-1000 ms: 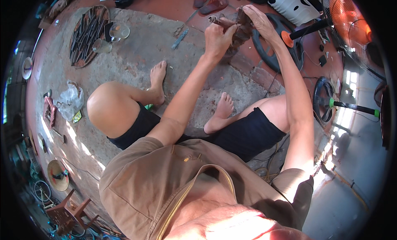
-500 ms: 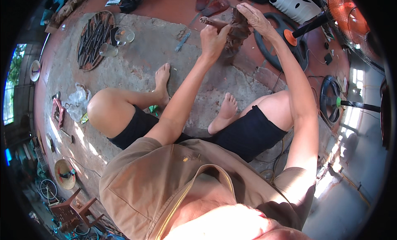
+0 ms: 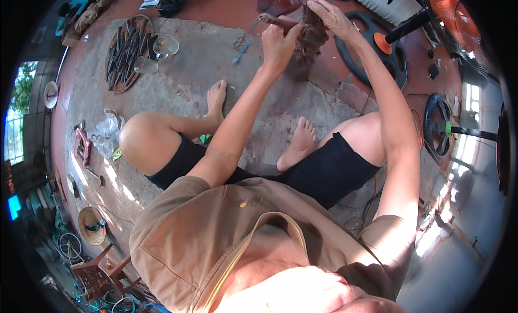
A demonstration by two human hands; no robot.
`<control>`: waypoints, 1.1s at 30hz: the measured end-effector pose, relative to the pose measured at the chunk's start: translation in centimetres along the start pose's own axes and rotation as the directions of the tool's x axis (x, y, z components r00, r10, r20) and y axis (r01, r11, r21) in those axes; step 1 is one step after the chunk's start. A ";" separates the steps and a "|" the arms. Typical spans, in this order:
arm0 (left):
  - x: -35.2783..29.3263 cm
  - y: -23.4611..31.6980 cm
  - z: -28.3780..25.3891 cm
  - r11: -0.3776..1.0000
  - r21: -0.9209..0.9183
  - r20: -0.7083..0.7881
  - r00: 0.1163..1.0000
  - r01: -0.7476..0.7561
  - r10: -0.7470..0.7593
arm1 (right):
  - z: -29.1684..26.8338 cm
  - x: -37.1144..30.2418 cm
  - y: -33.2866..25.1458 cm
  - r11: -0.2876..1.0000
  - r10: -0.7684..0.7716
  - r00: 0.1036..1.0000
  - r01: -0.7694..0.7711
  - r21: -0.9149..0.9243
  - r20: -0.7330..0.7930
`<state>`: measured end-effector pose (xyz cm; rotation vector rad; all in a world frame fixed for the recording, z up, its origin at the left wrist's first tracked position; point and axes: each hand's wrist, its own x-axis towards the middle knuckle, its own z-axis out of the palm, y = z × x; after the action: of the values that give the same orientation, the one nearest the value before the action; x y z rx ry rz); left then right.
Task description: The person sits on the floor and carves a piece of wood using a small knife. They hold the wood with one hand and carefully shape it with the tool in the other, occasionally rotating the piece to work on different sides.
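Observation:
Beyond my feet stands a dark brown carved piece that looks like wood (image 3: pixel 312 40), with a knobbly, uneven surface. My left hand (image 3: pixel 279 47) is closed round a brown stick-like part (image 3: pixel 271 20) that sticks out to the left of the carving. I cannot tell whether that part belongs to the carving or is separate. My right hand (image 3: pixel 333 21) lies against the carving's upper right side, its fingers stretched out and fairly flat. The palm side is hidden, so anything small under it cannot be seen.
To the left, a round tray (image 3: pixel 110 78) holds several dark, slender tools beside a glass cup (image 3: pixel 165 45) and a glass mug (image 3: pixel 144 65). A blue-grey flat stick (image 3: pixel 242 52) lies nearer the carving. At right are a fan base (image 3: pixel 350 49) and a second fan base (image 3: pixel 435 121).
The whole view has shifted slightly. Both hands stay at the carving, the left with the same closed grip and the right still laid along its side.

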<state>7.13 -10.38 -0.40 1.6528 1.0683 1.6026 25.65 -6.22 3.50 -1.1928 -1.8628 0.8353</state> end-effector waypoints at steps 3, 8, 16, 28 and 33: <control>0.4 -1.4 1.3 0.968 0.177 0.043 0.984 -0.178 0.173 | 0.2 -0.2 -0.3 0.999 0.053 0.998 -0.053 -0.014 0.022; -1.4 -1.7 0.4 0.951 0.282 0.048 0.992 -0.128 0.119 | -0.3 -0.2 1.2 0.975 -0.204 0.979 0.204 -0.093 0.005; 0.1 -1.1 0.9 0.982 0.167 0.015 0.996 -0.090 0.089 | 0.3 -0.3 -0.8 0.999 0.044 0.999 -0.044 -0.026 0.001; 0.1 -0.5 1.1 0.996 0.087 0.029 1.000 0.004 -0.007 | 0.9 0.0 -0.7 0.997 0.052 0.999 -0.051 0.051 -0.012; -0.9 -1.4 0.3 0.970 0.241 0.061 0.998 -0.043 0.029 | 0.5 -0.3 -1.6 0.997 0.081 0.997 -0.081 -0.014 -0.011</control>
<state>7.31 -10.46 -2.10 1.8740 1.2515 1.4843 24.62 -7.09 4.47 -1.2867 -1.8255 0.8594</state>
